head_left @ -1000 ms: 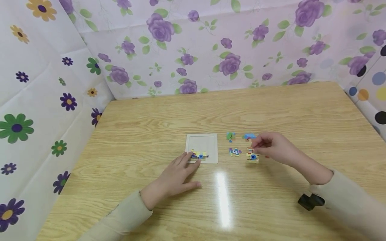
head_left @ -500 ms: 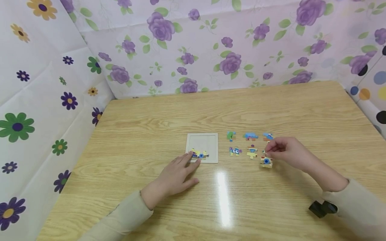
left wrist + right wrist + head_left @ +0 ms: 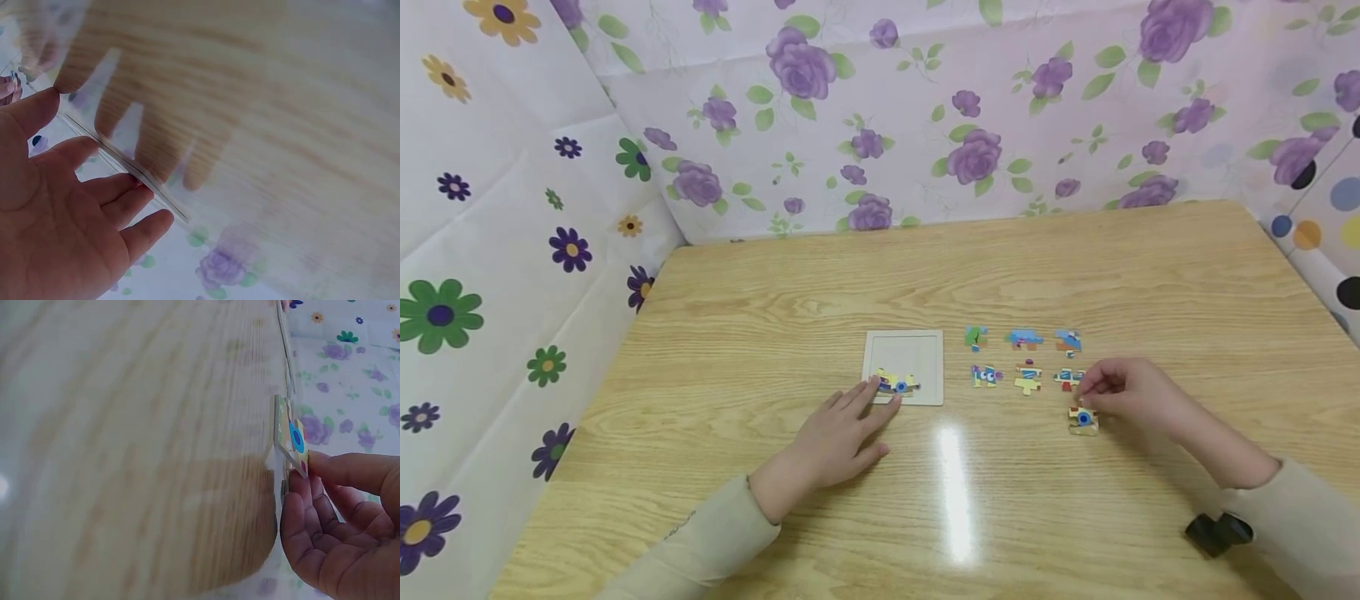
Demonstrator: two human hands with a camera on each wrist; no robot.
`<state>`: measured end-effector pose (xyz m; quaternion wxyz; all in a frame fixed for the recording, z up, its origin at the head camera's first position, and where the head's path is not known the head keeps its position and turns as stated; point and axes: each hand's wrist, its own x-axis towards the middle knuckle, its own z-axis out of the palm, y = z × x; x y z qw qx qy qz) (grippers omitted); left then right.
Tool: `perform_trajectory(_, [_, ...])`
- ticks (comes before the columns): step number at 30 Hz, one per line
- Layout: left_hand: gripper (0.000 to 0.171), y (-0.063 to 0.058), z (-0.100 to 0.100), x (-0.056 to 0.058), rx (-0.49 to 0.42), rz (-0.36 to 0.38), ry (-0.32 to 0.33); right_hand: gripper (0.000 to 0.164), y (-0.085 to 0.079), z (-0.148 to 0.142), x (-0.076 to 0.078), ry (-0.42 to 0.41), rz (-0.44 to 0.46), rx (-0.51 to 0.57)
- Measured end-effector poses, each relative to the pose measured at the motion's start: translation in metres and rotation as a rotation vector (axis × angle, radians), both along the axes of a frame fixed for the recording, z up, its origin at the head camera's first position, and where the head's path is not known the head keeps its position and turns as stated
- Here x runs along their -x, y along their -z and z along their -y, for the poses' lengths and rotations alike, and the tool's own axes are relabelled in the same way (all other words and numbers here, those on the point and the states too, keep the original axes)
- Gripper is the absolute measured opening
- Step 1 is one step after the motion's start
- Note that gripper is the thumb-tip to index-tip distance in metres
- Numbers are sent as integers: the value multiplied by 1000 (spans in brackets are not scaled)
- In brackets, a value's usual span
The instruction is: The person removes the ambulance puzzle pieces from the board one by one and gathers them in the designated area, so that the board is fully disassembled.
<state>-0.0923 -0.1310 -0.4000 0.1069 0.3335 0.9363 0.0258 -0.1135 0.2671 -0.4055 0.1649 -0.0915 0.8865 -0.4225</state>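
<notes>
A square white puzzle tray (image 3: pixel 907 348) lies on the wooden table, with joined jigsaw pieces (image 3: pixel 901 384) in its lower left part. My left hand (image 3: pixel 837 435) rests at the tray's lower left corner, fingers spread and fairly straight, fingertips on or beside its edge. In the left wrist view the tray appears edge-on near the fingertips. My right hand (image 3: pixel 1142 400) pinches a yellow jigsaw piece (image 3: pixel 1083 419) with a blue round mark between thumb and fingers. The right wrist view shows that piece (image 3: pixel 292 434) tilted, close to the table surface.
Several loose jigsaw pieces lie in two rows right of the tray, among them a green tree piece (image 3: pixel 976 337), a piece with eyes (image 3: pixel 986 376) and a red-and-blue piece (image 3: pixel 1067 380). Flowered cloth (image 3: pixel 865 117) hangs behind the table (image 3: pixel 760 325).
My right hand has moved right and toward me with the pinched jigsaw piece, from over the middle of the loose pieces to below the right end. My left hand stays nearly still.
</notes>
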Motion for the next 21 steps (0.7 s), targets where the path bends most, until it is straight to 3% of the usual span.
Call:
perform_trajectory(14, [53,1,0,1,29,63,-12,7,0,1,-1,-23,-5,-63])
perform_trajectory(21, [52,0,-1,2,28,39,-2,8,-3,2,-2,-31,8,-73])
